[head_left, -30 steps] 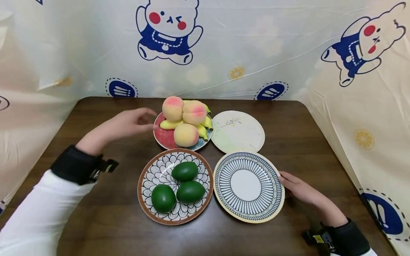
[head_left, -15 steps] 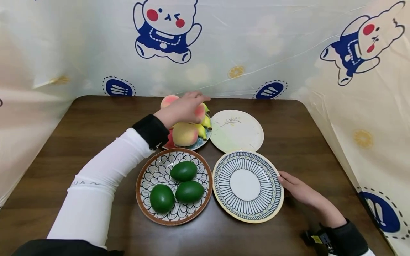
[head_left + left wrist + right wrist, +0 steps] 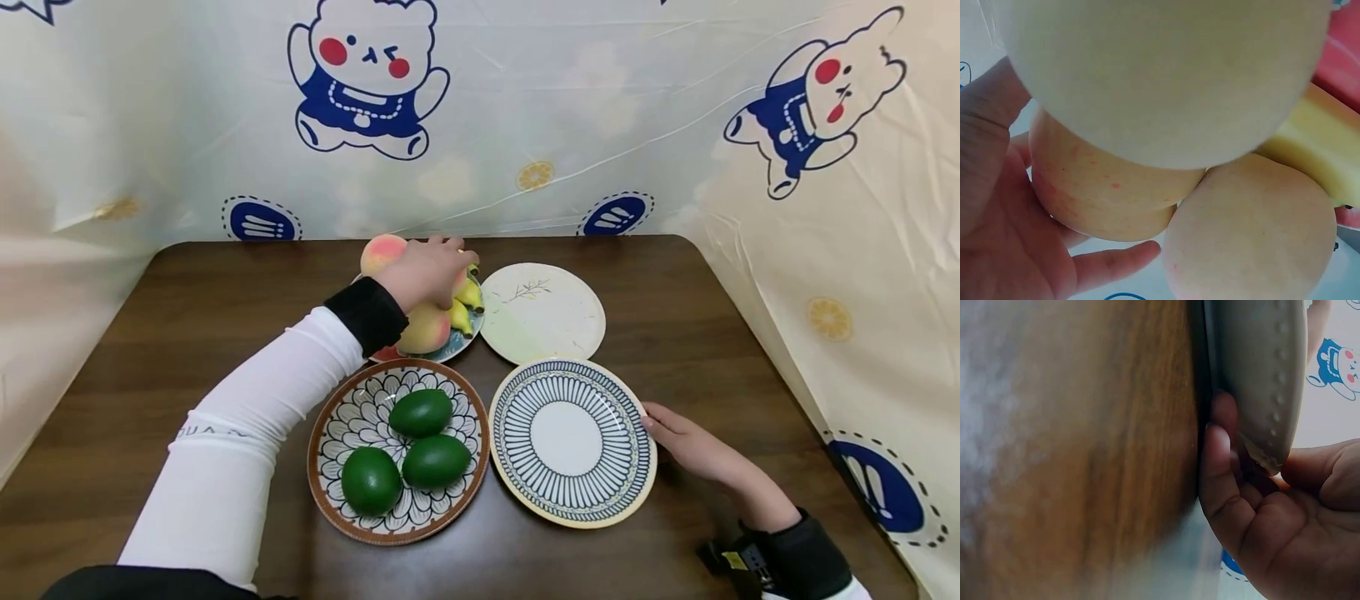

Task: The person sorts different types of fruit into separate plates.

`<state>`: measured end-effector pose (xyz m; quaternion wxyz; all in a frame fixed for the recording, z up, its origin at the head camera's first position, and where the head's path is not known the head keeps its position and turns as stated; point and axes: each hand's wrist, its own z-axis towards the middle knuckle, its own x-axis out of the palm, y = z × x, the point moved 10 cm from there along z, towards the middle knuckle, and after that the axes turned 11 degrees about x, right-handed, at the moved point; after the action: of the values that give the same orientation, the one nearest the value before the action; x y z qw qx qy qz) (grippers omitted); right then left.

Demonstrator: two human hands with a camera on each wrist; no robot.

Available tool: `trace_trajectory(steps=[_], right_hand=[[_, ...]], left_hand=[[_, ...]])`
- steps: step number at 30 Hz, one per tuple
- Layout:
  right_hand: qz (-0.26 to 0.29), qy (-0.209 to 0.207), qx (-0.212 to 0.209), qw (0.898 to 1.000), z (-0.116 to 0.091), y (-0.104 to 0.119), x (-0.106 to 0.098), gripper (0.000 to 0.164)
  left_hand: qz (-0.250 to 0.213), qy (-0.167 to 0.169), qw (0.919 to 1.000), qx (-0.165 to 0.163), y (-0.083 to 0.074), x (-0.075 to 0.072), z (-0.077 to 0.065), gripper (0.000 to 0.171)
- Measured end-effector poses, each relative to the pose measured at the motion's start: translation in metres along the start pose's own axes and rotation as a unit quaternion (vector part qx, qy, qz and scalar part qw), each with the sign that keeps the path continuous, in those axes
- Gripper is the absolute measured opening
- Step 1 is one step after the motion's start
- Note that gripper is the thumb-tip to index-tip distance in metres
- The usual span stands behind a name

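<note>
My left hand (image 3: 429,271) reaches over the fruit at the back; in the left wrist view its thumb and fingers curl round a peach (image 3: 1104,187). Two more peaches sit close by, one at the back left (image 3: 381,250) and one in front (image 3: 426,328). Yellow bananas (image 3: 469,294) lie among them on a red and blue plate (image 3: 456,345). My right hand (image 3: 693,440) pinches the right rim of a blue-patterned plate (image 3: 566,439) with a yellow edge. In the right wrist view, its thumb is on the upper side and its fingers (image 3: 1217,453) are tucked underneath.
Left of the patterned plate, a brown-rimmed plate (image 3: 327,492) bears three smooth green fruits (image 3: 437,462). Behind stands a white plate (image 3: 547,317) with a sprig design. A printed curtain (image 3: 510,108) hangs along the far edge of the brown table (image 3: 217,325).
My left hand has moved right from beside the fruit plate onto a peach and now grips it. The right hand stays at the plate rim. The head view has shifted slightly.
</note>
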<state>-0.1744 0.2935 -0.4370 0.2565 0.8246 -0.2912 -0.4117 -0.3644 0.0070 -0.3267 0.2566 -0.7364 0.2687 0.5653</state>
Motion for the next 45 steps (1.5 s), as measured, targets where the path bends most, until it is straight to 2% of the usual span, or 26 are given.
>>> trace_trajectory(steps=[4,10,13,17,20,23,26,28,30,32,35,38,40,42,45], right_hand=[[-0.010,-0.003,0.004,1.000,0.001,0.001,0.000,0.051],[-0.013,-0.004,0.013,1.000,0.001,0.001,0.001,0.051],[-0.015,-0.006,0.017,1.000,0.002,0.000,0.000,0.051],[-0.018,-0.009,0.026,0.999,0.002,-0.002,0.000,0.052],[-0.016,-0.011,0.025,0.999,0.002,-0.001,0.000,0.052],[-0.012,-0.013,0.019,1.000,0.001,0.000,0.001,0.051],[-0.009,-0.015,0.017,1.000,0.001,0.001,0.001,0.050],[-0.008,-0.017,0.019,1.000,0.001,0.001,0.001,0.050],[-0.009,-0.019,0.019,1.000,0.001,0.001,0.002,0.050],[-0.008,-0.018,0.017,1.000,0.001,0.002,0.002,0.050],[-0.006,-0.015,0.015,1.000,0.001,0.003,0.003,0.050],[-0.009,-0.015,0.014,1.000,0.001,0.003,0.003,0.050],[-0.010,-0.017,0.015,1.000,0.000,0.003,0.002,0.050],[-0.011,-0.019,0.019,1.000,0.000,0.002,0.001,0.050],[-0.010,-0.021,0.027,0.999,-0.001,0.000,0.001,0.051]], left_hand=[[0.001,0.002,1.0000,-0.008,0.002,0.000,-0.002,0.064],[-0.002,-0.015,0.9997,0.018,0.003,-0.003,-0.002,0.060],[-0.010,-0.040,0.9982,0.044,0.002,-0.008,-0.002,0.058],[-0.006,-0.091,0.9921,0.086,-0.003,-0.024,-0.004,0.058],[-0.005,-0.133,0.9855,0.106,-0.009,-0.042,-0.010,0.060],[-0.021,-0.178,0.9753,0.130,-0.021,-0.063,-0.020,0.064],[-0.060,-0.216,0.9583,0.177,-0.046,-0.080,-0.028,0.065],[-0.093,-0.224,0.9462,0.215,-0.070,-0.083,-0.031,0.065],[-0.132,-0.215,0.9317,0.261,-0.098,-0.079,-0.033,0.064],[-0.169,-0.188,0.9185,0.304,-0.126,-0.067,-0.035,0.062],[-0.213,-0.117,0.9044,0.351,-0.164,-0.039,-0.039,0.061],[-0.229,-0.031,0.9007,0.368,-0.189,-0.006,-0.043,0.061],[-0.224,0.010,0.9012,0.371,-0.198,0.014,-0.045,0.061],[-0.209,0.033,0.9036,0.372,-0.203,0.029,-0.045,0.061],[-0.193,0.045,0.9076,0.370,-0.204,0.042,-0.044,0.060]])
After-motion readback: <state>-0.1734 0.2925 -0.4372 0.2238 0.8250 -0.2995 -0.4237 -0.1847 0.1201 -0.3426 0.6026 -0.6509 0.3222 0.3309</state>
